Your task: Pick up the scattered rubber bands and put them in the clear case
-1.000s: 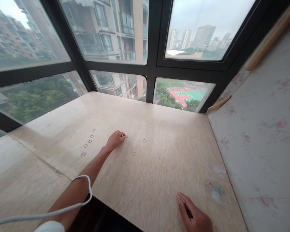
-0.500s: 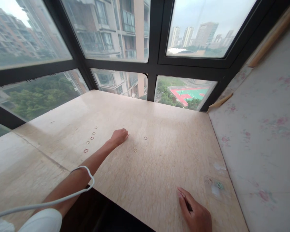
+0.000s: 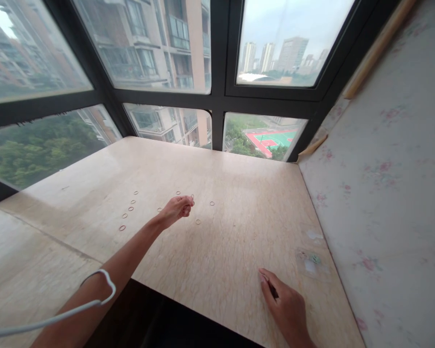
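My left hand [image 3: 179,208] is closed over the middle of the tabletop, with thumb and fingers pinched. At its fingertips shows a small rubber band [image 3: 192,196], thin as a ring. Around this hand lie other bands: one behind it [image 3: 178,193], one half beside the wrist [image 3: 159,210], one in front [image 3: 198,222] and another to the right [image 3: 212,203]. My right hand [image 3: 286,304] rests low near the table's front edge, thumb and forefinger pressed together; whatever is between them is too small to make out.
Left of my left arm, several bands run in a slanting row, with a red band [image 3: 122,228] nearest me. Clear plastic bags [image 3: 313,258] with green bands lie by the papered wall [image 3: 377,193]. A white cable [image 3: 58,316] crosses my left forearm. Windows border the pale tabletop [image 3: 235,251].
My left hand has lifted and turned slightly, uncovering bands behind and beside it. My view has swung a little to the right. The right hand keeps its pinch.
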Tool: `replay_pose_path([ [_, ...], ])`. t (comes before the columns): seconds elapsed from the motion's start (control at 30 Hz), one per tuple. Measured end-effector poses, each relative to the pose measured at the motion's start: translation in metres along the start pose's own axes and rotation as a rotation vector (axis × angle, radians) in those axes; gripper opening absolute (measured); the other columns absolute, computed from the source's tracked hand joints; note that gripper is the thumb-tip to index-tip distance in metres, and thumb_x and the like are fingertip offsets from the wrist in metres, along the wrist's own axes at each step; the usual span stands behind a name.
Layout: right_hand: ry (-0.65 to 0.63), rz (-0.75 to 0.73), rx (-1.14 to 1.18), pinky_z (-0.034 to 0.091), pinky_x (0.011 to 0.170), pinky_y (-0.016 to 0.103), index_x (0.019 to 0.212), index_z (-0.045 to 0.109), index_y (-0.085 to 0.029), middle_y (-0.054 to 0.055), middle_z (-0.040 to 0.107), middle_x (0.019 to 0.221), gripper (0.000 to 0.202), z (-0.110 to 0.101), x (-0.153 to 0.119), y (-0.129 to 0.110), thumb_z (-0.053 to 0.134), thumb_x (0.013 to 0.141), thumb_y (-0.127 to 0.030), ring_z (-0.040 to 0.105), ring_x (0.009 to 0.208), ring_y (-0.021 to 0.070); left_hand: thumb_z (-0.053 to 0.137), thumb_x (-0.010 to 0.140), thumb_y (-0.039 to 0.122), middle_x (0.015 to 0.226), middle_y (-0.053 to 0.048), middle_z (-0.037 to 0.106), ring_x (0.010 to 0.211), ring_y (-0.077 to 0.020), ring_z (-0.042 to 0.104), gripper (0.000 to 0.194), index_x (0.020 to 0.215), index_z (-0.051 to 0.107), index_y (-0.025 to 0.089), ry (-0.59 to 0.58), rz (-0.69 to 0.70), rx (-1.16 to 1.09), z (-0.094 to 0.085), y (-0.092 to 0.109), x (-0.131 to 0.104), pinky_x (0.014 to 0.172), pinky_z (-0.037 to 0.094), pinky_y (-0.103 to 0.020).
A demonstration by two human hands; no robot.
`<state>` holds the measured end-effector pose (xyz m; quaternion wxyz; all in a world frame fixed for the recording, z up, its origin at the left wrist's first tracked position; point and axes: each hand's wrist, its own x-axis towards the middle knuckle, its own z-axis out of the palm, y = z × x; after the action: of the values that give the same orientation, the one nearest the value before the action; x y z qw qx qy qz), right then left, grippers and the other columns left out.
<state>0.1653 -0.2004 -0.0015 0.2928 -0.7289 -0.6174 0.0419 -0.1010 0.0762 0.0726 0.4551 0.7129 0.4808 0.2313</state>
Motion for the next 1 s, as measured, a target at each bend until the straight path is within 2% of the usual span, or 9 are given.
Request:
replay_pose_path([
  [0.07,-0.006,0.006,0.014,0.057,0.062,0.028,0.1,0.075,-0.021,0.008,0.077,0.091,0.042,-0.001,0.001,-0.002,0.038,0.095,-0.041,0.074,0.072,0.0215,0.052,0.08,0.038,0.071,0.0,0.05,0.05,-0.0064,0.035,0.022,0.072,0.049,0.018,-0.072,-0.004,-0.496,0.015,0.02,-0.013,0.05,0.036,-0.022],
  [0.17,-0.012,0.018,0.027,0.057,0.065,0.029,0.101,0.074,-0.02,0.008,0.077,0.092,0.039,-0.002,0.001,-0.005,0.04,0.095,-0.037,0.074,0.075,0.0215,0.063,0.075,0.033,0.07,0.002,0.046,0.05,-0.0049,0.03,0.023,0.07,0.047,0.018,-0.193,-0.045,-0.818,0.041,0.048,-0.026,0.048,0.032,-0.021],
  [0.37,-0.03,0.056,0.067,0.054,0.07,0.029,0.102,0.072,-0.019,0.008,0.076,0.093,0.034,-0.006,0.003,-0.011,0.041,0.094,-0.03,0.073,0.078,0.0202,0.063,0.074,0.031,0.061,0.004,0.042,0.048,-0.005,0.032,0.021,0.067,0.05,0.017,-0.314,-0.069,-0.768,0.111,0.083,-0.039,0.047,0.026,-0.022],
  [0.5,-0.008,0.073,0.072,0.048,0.066,0.024,0.098,0.072,-0.021,0.004,0.076,0.084,0.029,-0.008,0.004,-0.013,0.044,0.092,-0.028,0.071,0.071,0.0164,0.061,0.072,0.032,0.064,0.004,0.042,0.048,-0.0039,0.031,0.023,0.068,0.044,0.018,-0.471,-0.076,-0.932,0.157,0.11,-0.057,0.048,0.029,-0.021],
  [0.57,-0.011,0.082,0.038,0.043,0.061,0.023,0.087,0.071,-0.021,0.002,0.074,0.073,0.028,-0.009,0.003,-0.013,0.044,0.092,-0.027,0.068,0.064,0.0148,0.061,0.072,0.032,0.064,0.005,0.043,0.046,-0.0033,0.031,0.022,0.068,0.044,0.018,-0.557,-0.086,-0.988,0.178,0.123,-0.066,0.048,0.029,-0.022],
  [0.67,-0.02,0.102,-0.029,0.034,0.055,0.023,0.067,0.063,-0.02,-0.001,0.066,0.059,0.031,-0.008,0.003,-0.013,0.043,0.09,-0.025,0.062,0.055,0.0132,0.062,0.07,0.03,0.06,0.004,0.044,0.046,-0.0044,0.033,0.018,0.068,0.05,0.017,-0.584,-0.06,-0.873,0.207,0.133,-0.068,0.046,0.027,-0.022],
  [0.77,-0.049,0.103,-0.04,0.031,0.054,0.024,0.069,0.062,-0.02,-0.002,0.066,0.06,0.027,-0.008,0.003,-0.012,0.044,0.089,-0.022,0.061,0.055,0.0127,0.06,0.073,0.029,0.062,0.002,0.051,0.051,-0.0074,0.039,0.013,0.073,0.058,0.016,-0.486,0.048,-0.567,0.233,0.133,-0.058,0.048,0.029,-0.022],
  [0.9,-0.076,0.106,-0.025,0.03,0.056,0.026,0.073,0.064,-0.02,-0.001,0.07,0.065,0.022,-0.007,0.004,-0.01,0.047,0.086,-0.017,0.063,0.058,0.0136,0.052,0.082,0.026,0.076,-0.003,0.062,0.061,-0.0127,0.049,0.014,0.083,0.062,0.017,-0.382,0.297,-0.082,0.257,0.127,-0.041,0.059,0.039,-0.027],
  [1.0,-0.08,0.122,-0.029,0.028,0.054,0.027,0.067,0.064,-0.019,0.0,0.07,0.064,0.021,-0.006,0.004,-0.008,0.05,0.082,-0.017,0.063,0.057,0.0146,0.047,0.086,0.022,0.085,-0.008,0.065,0.072,-0.0184,0.056,0.016,0.085,0.063,0.017,-0.402,0.488,0.253,0.268,0.126,-0.033,0.067,0.042,-0.032],
])
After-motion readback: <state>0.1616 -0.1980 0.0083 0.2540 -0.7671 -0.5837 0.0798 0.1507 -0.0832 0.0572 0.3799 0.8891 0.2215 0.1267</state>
